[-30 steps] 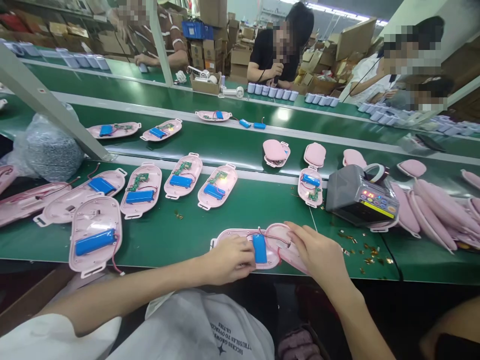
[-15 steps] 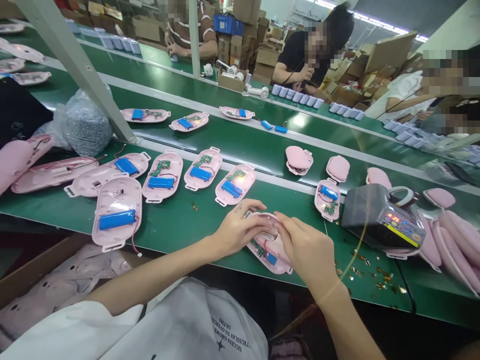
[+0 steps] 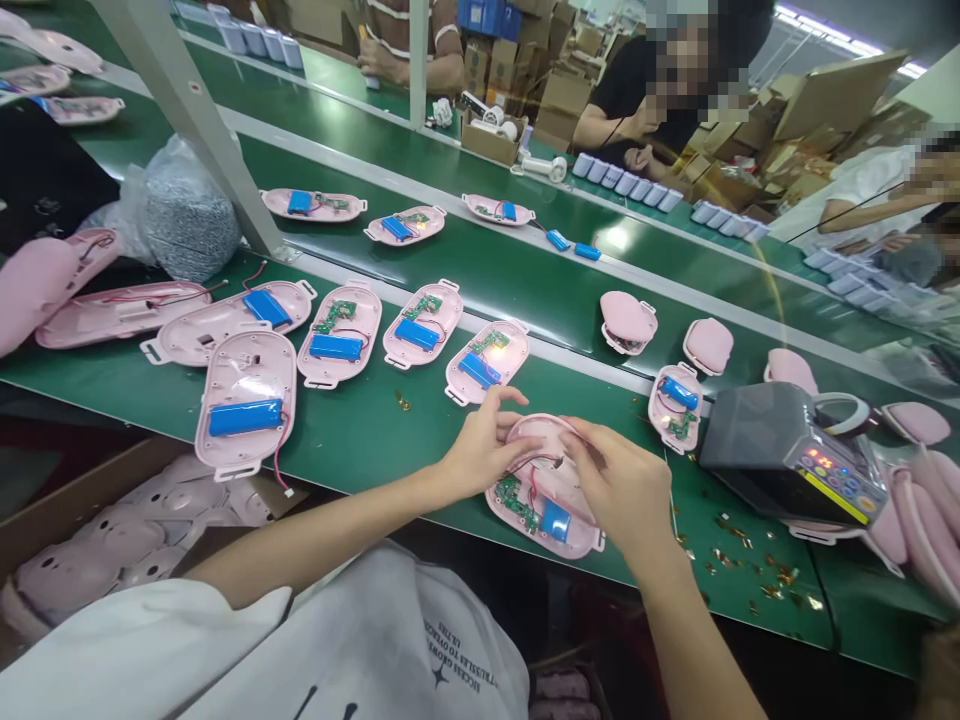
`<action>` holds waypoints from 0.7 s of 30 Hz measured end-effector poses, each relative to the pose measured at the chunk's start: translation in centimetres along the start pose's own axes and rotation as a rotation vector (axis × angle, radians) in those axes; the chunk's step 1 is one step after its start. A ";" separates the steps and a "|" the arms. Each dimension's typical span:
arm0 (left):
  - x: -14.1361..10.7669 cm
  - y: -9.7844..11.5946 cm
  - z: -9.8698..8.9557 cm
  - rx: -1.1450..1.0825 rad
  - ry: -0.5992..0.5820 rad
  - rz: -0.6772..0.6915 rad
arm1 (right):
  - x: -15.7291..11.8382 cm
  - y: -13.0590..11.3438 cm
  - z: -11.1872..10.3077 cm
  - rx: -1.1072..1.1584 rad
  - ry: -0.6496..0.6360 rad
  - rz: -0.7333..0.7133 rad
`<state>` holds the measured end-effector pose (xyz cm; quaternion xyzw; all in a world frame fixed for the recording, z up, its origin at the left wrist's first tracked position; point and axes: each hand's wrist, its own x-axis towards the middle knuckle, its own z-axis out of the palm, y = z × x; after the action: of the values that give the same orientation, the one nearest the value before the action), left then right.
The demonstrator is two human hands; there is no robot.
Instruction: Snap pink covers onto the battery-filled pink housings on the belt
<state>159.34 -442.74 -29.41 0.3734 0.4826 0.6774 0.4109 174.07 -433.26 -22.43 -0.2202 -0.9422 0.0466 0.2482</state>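
A pink plastic housing (image 3: 546,497) lies on the green belt right under my hands, its long axis pointing away from me. Inside its near end sit a green circuit board (image 3: 517,503) and a blue battery (image 3: 556,521), joined by thin red wires (image 3: 534,487). My right hand (image 3: 619,488) has its fingers curled over the housing's far rim and hides part of it. My left hand (image 3: 480,447) stands just left of the housing, its fingers apart and holding nothing.
Several matching housings with batteries and boards lie on the belt (image 3: 375,440) to my left. A grey tape dispenser (image 3: 791,465) stands to the right among gold tape scraps (image 3: 750,575). A cardboard box of pink shells (image 3: 127,530) sits below the belt's near edge.
The housing has turned from lying crosswise to lengthwise, with its battery now at the near end. My left hand has lifted off it to the left. The view has swung slightly.
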 end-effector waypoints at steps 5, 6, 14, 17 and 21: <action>0.2 0.2 -0.5 -0.046 -0.032 -0.102 | 0.8 0.2 1.1 0.010 -0.165 0.134; 0.3 0.2 -0.6 -0.045 -0.034 -0.108 | 0.9 0.3 1.2 0.015 -0.194 0.151; 0.9 0.4 -0.9 0.106 -0.152 -0.182 | 1.6 0.0 1.2 0.033 -0.246 0.246; 1.4 1.0 -1.2 0.249 -0.210 -0.187 | 0.4 1.1 0.7 0.218 -0.221 0.281; 2.3 1.3 -1.7 0.370 -0.264 -0.213 | -5.1 7.1 -1.1 0.412 0.480 0.743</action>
<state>156.69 -441.48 -28.33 0.4744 0.5772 0.4758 0.4642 181.39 -429.14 -25.13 -0.4924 -0.6873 0.2655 0.4634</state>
